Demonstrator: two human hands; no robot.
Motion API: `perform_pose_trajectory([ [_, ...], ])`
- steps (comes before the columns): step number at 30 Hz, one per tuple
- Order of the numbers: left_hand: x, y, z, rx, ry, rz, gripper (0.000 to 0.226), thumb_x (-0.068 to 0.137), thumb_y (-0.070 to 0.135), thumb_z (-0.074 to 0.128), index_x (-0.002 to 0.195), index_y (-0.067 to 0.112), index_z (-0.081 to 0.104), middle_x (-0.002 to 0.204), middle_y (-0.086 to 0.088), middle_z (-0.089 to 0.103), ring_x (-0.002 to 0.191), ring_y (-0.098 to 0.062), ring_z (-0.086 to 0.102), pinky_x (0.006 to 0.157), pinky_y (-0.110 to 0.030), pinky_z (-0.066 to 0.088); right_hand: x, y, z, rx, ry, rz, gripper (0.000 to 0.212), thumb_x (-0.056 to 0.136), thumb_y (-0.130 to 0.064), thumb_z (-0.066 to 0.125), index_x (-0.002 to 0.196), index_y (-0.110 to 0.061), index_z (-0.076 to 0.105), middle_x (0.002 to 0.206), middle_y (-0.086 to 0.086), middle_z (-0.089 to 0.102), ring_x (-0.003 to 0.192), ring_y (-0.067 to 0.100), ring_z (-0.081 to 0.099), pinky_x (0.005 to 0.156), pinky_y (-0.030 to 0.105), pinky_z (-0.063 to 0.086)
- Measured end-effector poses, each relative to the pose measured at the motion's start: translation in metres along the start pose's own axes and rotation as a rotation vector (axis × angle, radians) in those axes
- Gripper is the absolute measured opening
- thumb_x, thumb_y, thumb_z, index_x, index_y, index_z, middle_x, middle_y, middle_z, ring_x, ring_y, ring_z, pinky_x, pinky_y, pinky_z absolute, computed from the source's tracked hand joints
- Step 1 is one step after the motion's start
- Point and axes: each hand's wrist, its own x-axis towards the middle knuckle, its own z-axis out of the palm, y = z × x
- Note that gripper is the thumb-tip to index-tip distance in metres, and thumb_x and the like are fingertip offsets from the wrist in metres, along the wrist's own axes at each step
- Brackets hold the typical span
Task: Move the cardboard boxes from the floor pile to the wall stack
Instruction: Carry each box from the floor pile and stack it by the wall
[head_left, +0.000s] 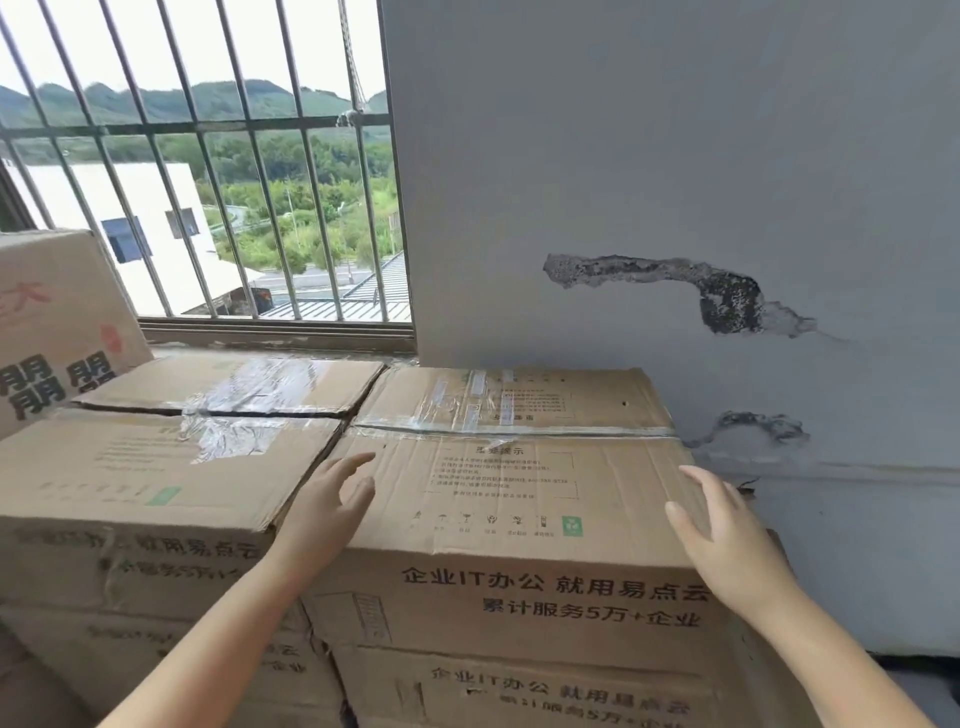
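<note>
The left hand is lying with fingers spread loose at the left edge of the top box, which is sitting on the wall stack; the right hand is hovering wide, holding nothing. The box is overhanging rightward, so an uneven push risks tipping it.

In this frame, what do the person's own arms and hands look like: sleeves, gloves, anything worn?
Both forearms are bare to the bottom edge of the frame; no sleeve shows. The left hand and right hand wear no gloves, and no ring, watch or bracelet shows on the fingers or wrists. Nails look short and unpainted.
</note>
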Motion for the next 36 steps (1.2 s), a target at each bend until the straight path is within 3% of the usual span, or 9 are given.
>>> perform_pose_trajectory([
  [6, -0.045, 0.012, -0.020, -0.337, -0.107, 0.083, 0.037, 0.095, 0.010, 0.052, 0.118, 0.038, 0.054, 0.117, 0.014, 0.062, 0.107, 0.008, 0.056, 0.083, -0.004, 0.041, -0.077, -0.018, 0.011, 0.260, -0.043, -0.018, 0.047, 0.080, -0.064, 0.040, 0.127, -0.061, 0.031, 0.134, -0.033, 0.039, 0.127, -0.012, 0.036, 0.104, 0.025, 0.033],
  [8, -0.066, 0.001, -0.018, -0.392, -0.149, 0.059, 0.036, 0.094, 0.012, 0.052, 0.119, 0.038, 0.056, 0.113, 0.013, 0.066, 0.108, 0.007, 0.057, 0.084, -0.005, 0.042, -0.105, -0.013, 0.023, 0.336, -0.037, 0.036, 0.048, 0.079, -0.062, 0.043, 0.126, -0.059, 0.035, 0.133, -0.034, 0.043, 0.125, -0.013, 0.040, 0.098, 0.021, 0.038],
  [12, -0.117, -0.022, -0.004, -0.463, -0.233, -0.061, 0.027, 0.094, 0.027, 0.057, 0.118, 0.038, 0.058, 0.113, 0.012, 0.068, 0.111, -0.002, 0.060, 0.093, -0.028, 0.045, -0.160, -0.002, 0.049, 0.466, -0.041, 0.202, 0.043, 0.081, -0.051, 0.045, 0.124, -0.052, 0.038, 0.133, -0.028, 0.048, 0.121, -0.015, 0.044, 0.090, 0.011, 0.041],
  [15, -0.155, -0.030, 0.005, -0.447, -0.295, -0.142, 0.029, 0.095, 0.020, 0.053, 0.118, 0.037, 0.058, 0.113, 0.008, 0.068, 0.111, -0.007, 0.060, 0.096, -0.038, 0.046, -0.200, 0.005, 0.063, 0.581, -0.002, 0.353, 0.040, 0.084, -0.045, 0.044, 0.124, -0.046, 0.042, 0.133, -0.019, 0.052, 0.118, -0.009, 0.050, 0.101, 0.026, 0.043],
  [19, -0.196, -0.032, 0.014, -0.408, -0.395, -0.205, 0.036, 0.096, 0.010, 0.048, 0.115, 0.039, 0.058, 0.111, 0.008, 0.068, 0.107, -0.002, 0.061, 0.093, -0.032, 0.046, -0.254, 0.013, 0.076, 0.648, 0.037, 0.503, 0.048, 0.077, -0.052, 0.044, 0.124, -0.045, 0.043, 0.130, -0.020, 0.054, 0.116, -0.007, 0.053, 0.107, 0.039, 0.040],
  [25, -0.255, -0.004, 0.040, -0.320, -0.724, -0.124, 0.037, 0.095, 0.011, 0.051, 0.114, 0.042, 0.055, 0.112, 0.011, 0.065, 0.103, 0.012, 0.057, 0.077, 0.000, 0.041, -0.344, 0.026, 0.073, 0.632, 0.024, 0.654, 0.049, 0.074, -0.067, 0.040, 0.122, -0.059, 0.037, 0.130, -0.025, 0.051, 0.121, -0.005, 0.049, 0.108, 0.038, 0.040],
  [30, -0.319, 0.045, 0.063, -0.313, -0.910, 0.005, 0.035, 0.096, 0.015, 0.050, 0.114, 0.045, 0.051, 0.114, 0.014, 0.062, 0.101, 0.015, 0.055, 0.076, 0.000, 0.042, -0.444, 0.035, 0.052, 0.625, 0.167, 0.749, 0.048, 0.071, -0.073, 0.040, 0.118, -0.064, 0.037, 0.129, -0.025, 0.052, 0.121, -0.004, 0.050, 0.105, 0.036, 0.042],
  [34, -0.388, 0.084, 0.070, -0.364, -0.996, 0.097, 0.034, 0.096, 0.014, 0.049, 0.116, 0.042, 0.052, 0.111, 0.014, 0.064, 0.103, 0.012, 0.055, 0.075, 0.000, 0.041, -0.538, 0.034, 0.027, 0.598, 0.270, 0.843, 0.043, 0.070, -0.076, 0.038, 0.112, -0.074, 0.035, 0.128, -0.031, 0.051, 0.119, -0.007, 0.049, 0.070, 0.021, 0.054],
  [36, -0.427, 0.100, 0.071, -0.371, -1.064, 0.151, 0.034, 0.096, 0.014, 0.048, 0.120, 0.037, 0.053, 0.111, 0.014, 0.063, 0.105, 0.011, 0.054, 0.077, -0.001, 0.041, -0.586, 0.032, 0.015, 0.574, 0.336, 0.882, 0.046, 0.071, -0.073, 0.037, 0.117, -0.069, 0.035, 0.129, -0.029, 0.051, 0.118, -0.009, 0.050, 0.078, 0.020, 0.053],
])
